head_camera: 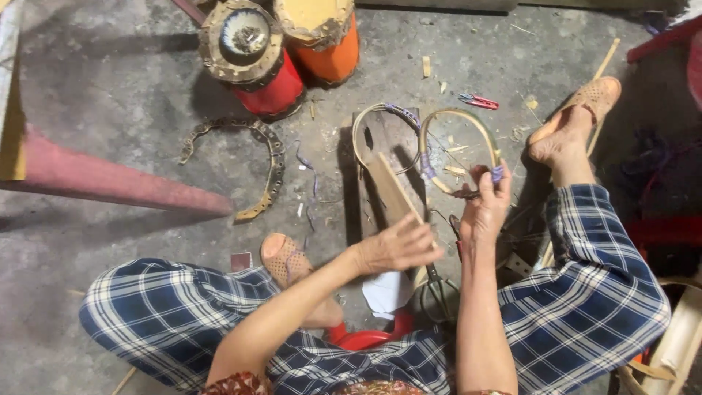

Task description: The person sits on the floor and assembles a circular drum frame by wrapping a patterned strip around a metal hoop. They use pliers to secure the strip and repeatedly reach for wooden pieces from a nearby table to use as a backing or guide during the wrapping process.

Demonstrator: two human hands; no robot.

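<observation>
My right hand (486, 205) pinches the near rim of a bent cane hoop (459, 124) wrapped with purple tape; the hoop stands over a dark wooden block (387, 139) on the floor. My left hand (398, 247) grips the near end of a flat wooden stick (391, 186) that slants up across the block. A second cane loop (376, 117) with purple binding lies on the block beside the hoop. I sit low with plaid trousers, a sandalled foot at each side.
A red drum (256, 58) and an orange drum (325, 36) stand at the back. A curved studded strip (270, 161) lies left of the block. Small red pliers (479, 101) lie beyond the hoop. Scissors (439, 289) and a red stool (365, 338) are between my knees.
</observation>
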